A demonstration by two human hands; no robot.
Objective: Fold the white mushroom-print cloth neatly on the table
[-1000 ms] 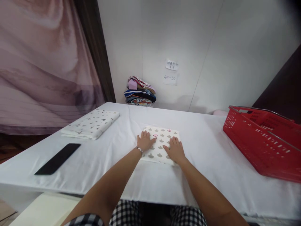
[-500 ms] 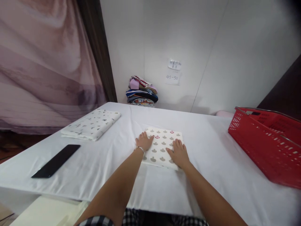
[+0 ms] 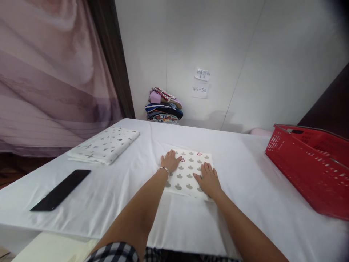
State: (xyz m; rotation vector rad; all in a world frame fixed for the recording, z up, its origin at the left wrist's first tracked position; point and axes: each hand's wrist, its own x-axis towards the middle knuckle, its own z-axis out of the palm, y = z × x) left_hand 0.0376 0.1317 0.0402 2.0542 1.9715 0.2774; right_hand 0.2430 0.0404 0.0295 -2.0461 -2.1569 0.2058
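A white wall (image 3: 218, 43) is seen past the far edge of the table (image 3: 242, 174), the top of which is covered in white fabric. A pink curtain (image 3: 54, 76) is hung beyond the left edge. A red basket (image 3: 305, 178) with a pierced side is positioned at the right edge, only partly in view. A pile of clothes (image 3: 164, 109) is stacked beyond the far edge, near the far left corner; its base is hidden. A white blanket (image 3: 105, 145) with small dark prints is laid folded along the left edge. A white cloth (image 3: 188, 175) with grey shapes and red marks is laid flat, folded, midway between the side edges and nearer the near edge. A black slab (image 3: 61, 190) is set between the blanket and the near edge. The left hand (image 3: 170, 162) is opened and pressed palm-down on the cloth's left side; the right hand (image 3: 209, 181) is likewise opened, fingers slightly spread, on its right side. Nothing is gripped by either. A bracelet (image 3: 164, 169) is worn on the left wrist.
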